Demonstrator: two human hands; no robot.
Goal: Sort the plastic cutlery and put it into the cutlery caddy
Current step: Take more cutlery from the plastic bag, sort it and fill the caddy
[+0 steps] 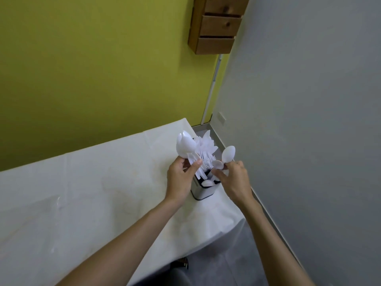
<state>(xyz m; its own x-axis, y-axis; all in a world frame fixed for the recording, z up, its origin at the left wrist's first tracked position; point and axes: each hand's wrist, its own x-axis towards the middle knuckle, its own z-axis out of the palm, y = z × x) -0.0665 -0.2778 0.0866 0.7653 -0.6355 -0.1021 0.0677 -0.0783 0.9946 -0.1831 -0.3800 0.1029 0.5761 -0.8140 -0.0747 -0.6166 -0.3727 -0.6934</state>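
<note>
Across the white-clothed table (82, 193), seen from my remote seat, the sort looks close to done. My left hand (180, 178) is curled round the handles of a bunch of white plastic spoons (185, 146), their bowls fanned upward just left of the caddy. Beside it stands the small square cutlery caddy with a shiny metal wall and dark inside (201, 193), near the table's right end. It is already crowded with upright white plastic forks and knives (206, 147), and one white spoon bowl (208, 183) shows in its near compartment. My right hand (235, 178) pinches a single white plastic spoon (227, 154) by the neck, bowl up, over the caddy's right edge. Whether a second bowl below it is also held, I cannot tell. By my reading, the only cutlery I can see outside the caddy is in my hands, so what is left is dropping these spoons into their compartment.
</note>
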